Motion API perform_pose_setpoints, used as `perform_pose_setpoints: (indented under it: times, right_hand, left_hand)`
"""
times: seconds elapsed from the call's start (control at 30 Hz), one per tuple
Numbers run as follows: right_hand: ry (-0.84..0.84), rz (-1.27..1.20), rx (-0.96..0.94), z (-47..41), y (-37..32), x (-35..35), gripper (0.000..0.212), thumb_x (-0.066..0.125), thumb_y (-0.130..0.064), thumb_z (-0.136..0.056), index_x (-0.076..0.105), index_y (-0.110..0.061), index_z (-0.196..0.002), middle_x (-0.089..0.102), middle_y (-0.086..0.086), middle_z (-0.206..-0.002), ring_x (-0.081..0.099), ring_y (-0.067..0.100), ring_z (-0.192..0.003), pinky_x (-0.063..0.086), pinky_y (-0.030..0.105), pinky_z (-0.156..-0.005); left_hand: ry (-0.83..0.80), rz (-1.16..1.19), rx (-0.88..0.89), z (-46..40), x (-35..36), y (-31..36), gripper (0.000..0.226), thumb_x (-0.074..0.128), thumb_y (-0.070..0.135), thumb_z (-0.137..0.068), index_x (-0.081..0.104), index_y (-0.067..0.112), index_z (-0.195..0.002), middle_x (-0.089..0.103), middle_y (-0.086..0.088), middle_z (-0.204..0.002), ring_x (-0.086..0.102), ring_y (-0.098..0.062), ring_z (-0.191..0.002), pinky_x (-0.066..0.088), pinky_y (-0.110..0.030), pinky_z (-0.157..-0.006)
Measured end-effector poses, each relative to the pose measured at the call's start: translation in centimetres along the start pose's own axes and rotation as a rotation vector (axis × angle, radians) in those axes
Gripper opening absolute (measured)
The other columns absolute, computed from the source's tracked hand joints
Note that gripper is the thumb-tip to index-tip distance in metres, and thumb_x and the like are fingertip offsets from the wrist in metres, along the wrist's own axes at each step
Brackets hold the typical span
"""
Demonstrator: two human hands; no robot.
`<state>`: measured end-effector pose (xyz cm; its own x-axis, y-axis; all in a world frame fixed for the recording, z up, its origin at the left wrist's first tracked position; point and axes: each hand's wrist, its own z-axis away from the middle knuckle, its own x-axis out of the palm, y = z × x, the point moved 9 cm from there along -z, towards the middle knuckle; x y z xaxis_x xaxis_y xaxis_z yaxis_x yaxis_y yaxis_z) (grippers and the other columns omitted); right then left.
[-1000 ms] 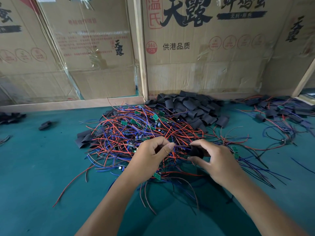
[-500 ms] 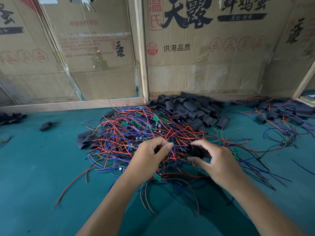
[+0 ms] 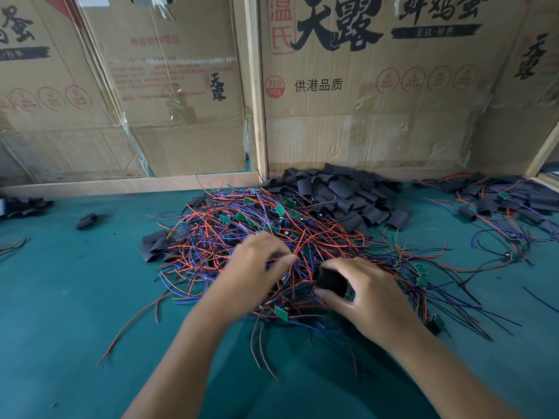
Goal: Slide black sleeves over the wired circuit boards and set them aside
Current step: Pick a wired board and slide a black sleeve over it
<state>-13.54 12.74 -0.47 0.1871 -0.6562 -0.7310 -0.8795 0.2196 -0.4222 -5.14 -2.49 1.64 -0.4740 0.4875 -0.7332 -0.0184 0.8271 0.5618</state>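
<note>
Right hand (image 3: 367, 293) grip pinches a black sleeve (image 3: 331, 281) over the wire pile (image 3: 272, 237); left hand (image 3: 257, 267) blurred, grip unclear. Green bench (image 3: 60, 297) bare at left.

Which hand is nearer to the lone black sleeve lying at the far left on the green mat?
Left. The left hand is over the wire pile, right of the lone black sleeve; the right hand is farther right.

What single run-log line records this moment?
step: sleeving | right hand: holds black sleeve | left hand: pinches wires, blurred | place: over wire pile
</note>
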Motion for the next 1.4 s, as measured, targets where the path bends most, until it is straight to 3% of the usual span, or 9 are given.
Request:
perform_pose_setpoints:
  times: [0.23, 0.47, 0.6, 0.73, 0.87, 1.0, 1.13, 1.23, 1.4]
  right_hand:
    - [-0.069, 0.03, -0.025, 0.0, -0.6, 0.6, 0.032, 0.078, -0.033, -0.085, 0.068, -0.021, -0.113, 0.067, -0.01, -0.099, 0.06, 0.01, -0.092, 0.051, 0.026, -0.077]
    - [-0.101, 0.08, -0.063, -0.1, -1.0, 1.0, 0.034, 0.08, -0.033, -0.083, 0.069, -0.021, -0.113, 0.067, -0.009, -0.096, 0.058, 0.015, -0.09, 0.048, 0.028, -0.078]
    - [-0.113, 0.084, -0.06, 0.1, -1.0, 1.1, 0.034, 0.08, -0.033, -0.083, 0.068, -0.021, -0.113, 0.066, -0.011, -0.095, 0.058, 0.015, -0.09, 0.049, 0.029, -0.078]
    - [-0.086, 0.095, -0.072, 0.1, -0.7, 0.8, 0.035, 0.08, -0.033, -0.083, 0.069, -0.02, -0.113, 0.068, -0.01, -0.097, 0.059, 0.015, -0.092, 0.047, 0.028, -0.082]
    - [-0.016, 0.17, -0.121, 0.0, -0.8, 0.0, 0.034, 0.072, -0.042, -0.084, 0.07, -0.02, -0.109, 0.069, -0.008, -0.095, 0.059, 0.017, -0.092, 0.038, 0.027, -0.088]
    - [0.021, 0.155, -0.216, 0.0, -1.7, -0.4, 0.034, 0.071, -0.042, -0.085, 0.071, -0.019, -0.11, 0.069, -0.006, -0.099, 0.06, 0.016, -0.098, 0.033, 0.032, -0.109]
    - [-0.002, 0.063, -0.234, 0.0, -2.5, -0.5, 0.034, 0.07, -0.037, -0.087, 0.071, -0.016, -0.114, 0.068, -0.005, -0.1, 0.062, 0.014, -0.097, 0.044, 0.033, -0.102]
    - [-0.069, -0.064, -0.199, 0.2, -2.4, -0.4, 0.034, 0.071, -0.033, -0.088, 0.068, -0.017, -0.118, 0.064, -0.007, -0.102, 0.06, 0.008, -0.091, 0.052, 0.031, -0.076]
    - [-0.049, -0.225, -0.171, 0.4, -1.9, -0.8, 0.031, 0.071, -0.031, -0.091, 0.064, -0.023, -0.12, 0.054, -0.015, -0.1, 0.055, 0.003, -0.088, 0.047, 0.024, -0.074]
  left_hand:
    - [-0.372, -0.069, -0.17, 2.3, -1.1, -5.0, 0.021, 0.082, 0.029, -0.08, 0.068, 0.036, -0.095, 0.059, 0.014, -0.088, 0.055, -0.007, -0.076, 0.047, -0.025, -0.072]
    - [-0.474, -0.198, -0.15, 2.5, 1.4, -5.3, 0.026, 0.083, 0.025, -0.08, 0.07, 0.025, -0.102, 0.057, 0.003, -0.1, 0.053, -0.009, -0.086, 0.044, -0.026, -0.081]
    - [-0.463, -0.214, -0.159, 2.2, 1.4, -5.3, 0.021, 0.082, 0.034, -0.081, 0.072, 0.025, -0.097, 0.056, 0.003, -0.097, 0.054, -0.015, -0.09, 0.046, -0.034, -0.084]
    - [-0.35, -0.128, -0.087, 1.5, -0.2, -3.5, 0.023, 0.077, 0.049, -0.081, 0.074, 0.03, -0.094, 0.055, 0.015, -0.097, 0.052, 0.0, -0.088, 0.041, -0.018, -0.077]
    - [-0.191, -0.194, 0.11, 0.9, -1.2, 0.0, 0.033, 0.066, 0.061, -0.08, 0.072, 0.031, -0.093, 0.062, 0.021, -0.104, 0.05, -0.001, -0.107, 0.034, -0.027, -0.097]
    - [-0.15, -0.223, 0.209, 0.8, -0.2, 2.5, 0.04, 0.057, 0.064, -0.083, 0.071, 0.029, -0.096, 0.066, 0.016, -0.117, 0.038, 0.006, -0.135, 0.008, -0.018, -0.116]
    - [-0.109, -0.23, 0.319, 1.2, 0.3, 4.3, 0.033, 0.062, 0.057, -0.088, 0.07, 0.025, -0.092, 0.063, 0.013, -0.129, 0.04, -0.002, -0.139, 0.014, -0.026, -0.119]
    - [-0.101, -0.198, 0.305, 1.2, 0.3, 4.6, 0.037, 0.059, 0.06, -0.089, 0.068, 0.024, -0.093, 0.07, 0.011, -0.109, 0.054, -0.003, -0.124, 0.019, -0.032, -0.119]
    - [-0.034, -0.206, 0.303, 1.0, -0.2, 5.3, 0.042, 0.053, 0.063, -0.09, 0.066, 0.023, -0.087, 0.061, 0.013, -0.08, 0.049, -0.009, -0.081, 0.033, -0.026, -0.096]
